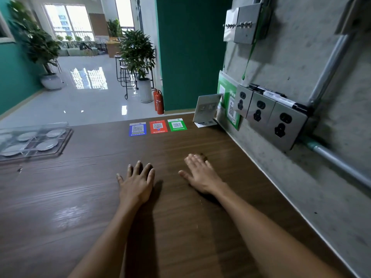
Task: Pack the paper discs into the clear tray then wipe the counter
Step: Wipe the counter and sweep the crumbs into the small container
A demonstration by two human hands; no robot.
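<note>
Cafe or shop counter [180,197]; payment QR stickers [157,126]; bar stools [125,77]

The worktop [80,197] is dark wood-grain laminate with a glossy finish. A grey concrete wall [301,187] runs along its right side and carries three steel socket plates [271,115], a metal conduit [329,69] and a steel switch panel [249,23]. Beyond the worktop stand a dark green pillar [190,57] and teal walls. Bright windows [69,21] reflect on the pale polished floor [80,97]. Potted plants [138,55], bar stools [125,75] and two red fire extinguishers [159,101] stand there.
</note>
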